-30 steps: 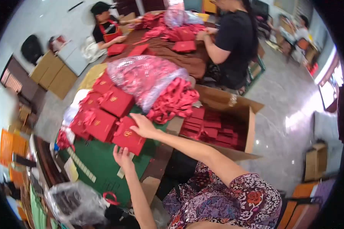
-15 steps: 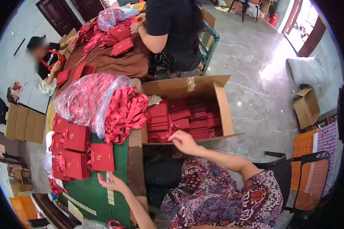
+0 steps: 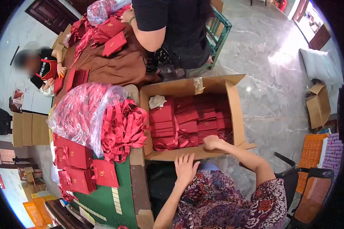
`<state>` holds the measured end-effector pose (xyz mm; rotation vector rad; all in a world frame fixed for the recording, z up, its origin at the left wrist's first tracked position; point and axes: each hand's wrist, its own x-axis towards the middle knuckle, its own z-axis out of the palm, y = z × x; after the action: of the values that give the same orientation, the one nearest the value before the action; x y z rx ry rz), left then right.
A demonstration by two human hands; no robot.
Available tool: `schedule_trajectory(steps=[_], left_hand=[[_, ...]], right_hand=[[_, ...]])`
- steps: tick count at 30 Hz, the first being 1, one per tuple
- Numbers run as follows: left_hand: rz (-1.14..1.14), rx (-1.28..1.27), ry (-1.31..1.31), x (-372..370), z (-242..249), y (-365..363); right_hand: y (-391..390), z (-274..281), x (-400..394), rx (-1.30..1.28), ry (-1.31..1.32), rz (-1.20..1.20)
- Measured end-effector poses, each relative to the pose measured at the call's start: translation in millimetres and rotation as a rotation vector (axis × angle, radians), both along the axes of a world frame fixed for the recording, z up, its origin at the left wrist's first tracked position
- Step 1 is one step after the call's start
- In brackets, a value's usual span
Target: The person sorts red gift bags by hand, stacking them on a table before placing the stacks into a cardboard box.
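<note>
Flat red paper bags (image 3: 187, 115): prob. light; pinch sides. Brown cardboard box (image 3: 236, 114), near edge: L hand (image 3: 184, 170) open, R hand (image 3: 213, 143) curled, grip unclear.

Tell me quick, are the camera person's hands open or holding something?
Left hand: open, nothing seen in it, by the near edge of the cardboard box.
Right hand: curled, at the box's near side; cannot tell if it holds anything.

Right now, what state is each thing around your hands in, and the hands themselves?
Cardboard box: open on top
Red packets inside it: stacked
Clear plastic bag: open, bulging
Red ribbons: loose, spilling from the bag
Packets on the green tabletop: piled
Left hand: open, at the box's near edge
Right hand: curled, contents of its grip hidden
</note>
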<state>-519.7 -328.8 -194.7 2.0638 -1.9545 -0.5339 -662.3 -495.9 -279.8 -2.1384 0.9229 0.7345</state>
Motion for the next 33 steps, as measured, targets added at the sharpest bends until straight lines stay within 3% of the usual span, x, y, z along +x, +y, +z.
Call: schedule_trajectory(steps=[1, 3, 6, 8, 9, 11, 13, 14, 16, 22, 25, 29, 33], left_hand=[[0.004, 0.0, -0.006, 0.0, -0.9, 3.6], [0.015, 0.012, -0.022, -1.8, -1.8, 5.8], [0.031, 0.018, -0.049, -4.0, 2.3, 0.2], [0.044, 0.044, -0.019, -3.4, 2.9, -4.2], [0.045, 0.043, -0.021, -3.1, 1.1, -5.4], [0.053, 0.048, -0.025, -2.3, 1.1, -7.6], [0.052, 0.031, -0.04, -2.4, -2.5, -5.5], [0.055, 0.032, -0.042, -2.9, -2.1, -6.0], [0.065, 0.002, -0.013, -2.4, -0.2, -7.1], [0.041, 0.068, -0.042, 0.6, -13.9, -1.7], [0.035, 0.077, -0.037, 1.3, -16.3, -2.2], [0.018, 0.089, -0.03, 3.2, -17.4, -0.9], [0.015, 0.077, -0.036, 3.4, -15.0, -1.6]], right_hand=[[-4.1, -23.0, 9.7, -0.027, -0.048, -0.143], [-12.1, -53.9, 31.9, -0.225, -0.496, -0.314], [-37.0, -71.4, 90.1, 0.205, -0.52, -0.672], [-38.3, -128.5, 126.2, 0.325, -0.602, -0.894], [-42.3, -127.5, 141.9, 0.327, -0.606, -0.89], [-50.7, -115.8, 177.4, -0.284, -0.824, -1.065], [-82.4, -91.7, 199.8, -0.511, -0.999, -0.867], [-97.2, -85.6, 213.4, -0.508, -1.001, -0.866], [-120.4, -73.8, 240.8, -0.504, -0.656, -0.71], [-133.6, -83.6, 281.4, -0.474, -0.407, -0.558], [-134.7, -126.1, 285.4, -0.41, -0.459, -0.496], [-142.4, -138.8, 276.6, -0.408, -0.446, -0.526], [-150.4, -145.9, 266.7, -0.533, -0.753, -0.717]])
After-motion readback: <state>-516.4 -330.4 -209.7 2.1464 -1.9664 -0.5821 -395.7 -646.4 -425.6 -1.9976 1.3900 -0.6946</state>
